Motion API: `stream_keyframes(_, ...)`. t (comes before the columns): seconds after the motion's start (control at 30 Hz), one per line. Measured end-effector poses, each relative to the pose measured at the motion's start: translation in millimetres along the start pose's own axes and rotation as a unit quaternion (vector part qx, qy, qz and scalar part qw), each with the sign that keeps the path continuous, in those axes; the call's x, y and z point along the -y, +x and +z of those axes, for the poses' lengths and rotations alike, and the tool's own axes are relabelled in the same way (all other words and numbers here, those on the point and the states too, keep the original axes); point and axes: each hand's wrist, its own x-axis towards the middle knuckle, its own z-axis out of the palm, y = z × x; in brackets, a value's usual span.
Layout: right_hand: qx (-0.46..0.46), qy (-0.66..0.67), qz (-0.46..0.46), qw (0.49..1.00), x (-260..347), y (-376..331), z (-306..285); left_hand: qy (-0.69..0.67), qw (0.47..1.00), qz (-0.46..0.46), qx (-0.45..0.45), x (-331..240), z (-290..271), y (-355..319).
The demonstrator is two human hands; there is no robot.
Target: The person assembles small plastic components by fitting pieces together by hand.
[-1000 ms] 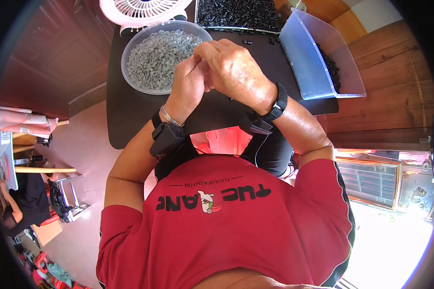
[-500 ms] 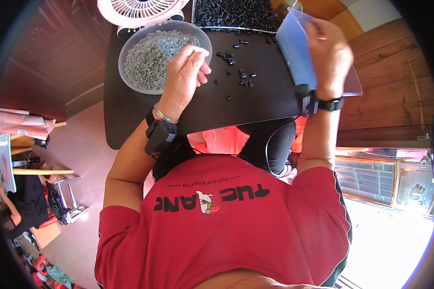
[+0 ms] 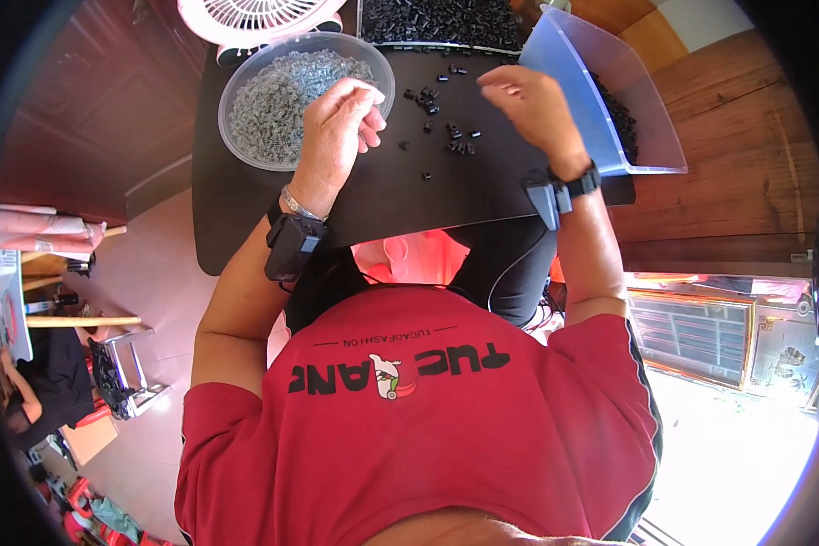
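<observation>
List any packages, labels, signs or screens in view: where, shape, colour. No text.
Shirt print: across the person's red shirt, lower centre; a band of dark letters with a small multicoloured emblem in the middle.
Printed sheet: far left edge, beside a wooden rail; pale, rectangular, blue and red marks.
No packages or lit screens are visible.

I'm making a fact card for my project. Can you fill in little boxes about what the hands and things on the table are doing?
Left hand: left hand over the rim of the round clear bowl, fingers curled
Bowl holds: heap of small grey pieces
Right hand: right hand above the black table, beside the blue bin
Between the hands: loose small black parts scattered on the table
Behind: black tray of black parts, white fan
Wrists: dark band on each
</observation>
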Motion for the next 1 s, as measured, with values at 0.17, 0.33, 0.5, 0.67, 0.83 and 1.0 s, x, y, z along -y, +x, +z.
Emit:
stream_keyframes(0.17, 0.134, -0.027, -0.052, 0.989, -2, 13, 44, 0.012, 1.0, 0.0, 0.004, 0, 0, 0)
stream_keyframes(0.33, 0.155, -0.078, -0.073, 0.982, -5, 19, 68, -0.012, 1.0, 0.008, -0.004, -1, 1, -2)
stream_keyframes(0.5, 0.166, -0.091, -0.08, 0.979, -3, 18, 67, -0.009, 1.0, 0.01, 0.0, 0, 1, -1)
stream_keyframes(0.67, 0.125, 0.056, -0.068, 0.988, 12, 11, 57, -0.012, 1.0, 0.008, -0.001, 0, 0, -1)
stream_keyframes(0.83, 0.112, 0.189, -0.08, 0.972, 48, 12, 47, -0.006, 0.999, 0.005, 0.037, 1, -3, 1)
stream_keyframes(1.0, 0.046, 0.124, -0.228, 0.964, 77, 22, 52, -0.072, 0.991, -0.041, 0.104, -3, -15, 7)
